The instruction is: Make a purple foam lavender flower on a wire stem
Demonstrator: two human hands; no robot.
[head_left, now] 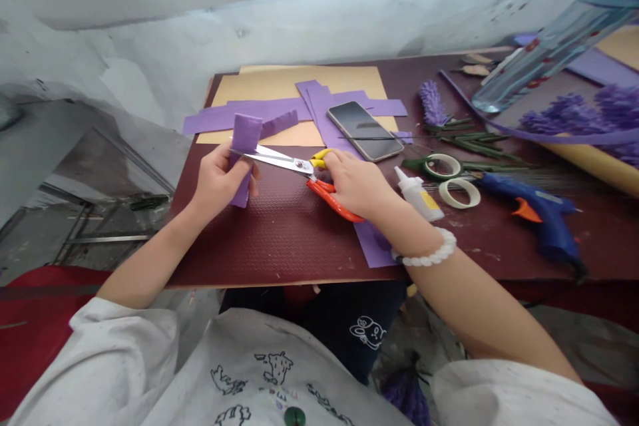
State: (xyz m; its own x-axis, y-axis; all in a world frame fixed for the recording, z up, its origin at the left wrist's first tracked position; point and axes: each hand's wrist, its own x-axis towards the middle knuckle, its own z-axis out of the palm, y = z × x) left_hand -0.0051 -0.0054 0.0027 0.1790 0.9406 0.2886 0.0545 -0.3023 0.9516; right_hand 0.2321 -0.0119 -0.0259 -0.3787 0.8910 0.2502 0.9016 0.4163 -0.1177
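Pinched in the fingers of my left hand (pixel 219 173) is a purple paper strip (pixel 246 133), held upright above the table. My right hand (pixel 357 180) grips a pair of scissors (pixel 287 161) by its yellow and orange handles. The blades are apart and point left, reaching the strip just above my left fingers. Whether they have cut into the paper I cannot tell. Right behind the held strip, a darker purple piece with a notched edge (pixel 280 123) lies on other purple strips (pixel 210 118).
A phone (pixel 365 130) lies on yellow sheets (pixel 309 76) and purple strips. On the right are a glue bottle (pixel 419 194), tape rolls (pixel 460 193), a blue glue gun (pixel 546 213), a purple flower (pixel 433 103), green stems (pixel 472 143) and a tilted clear bottle (pixel 554 50).
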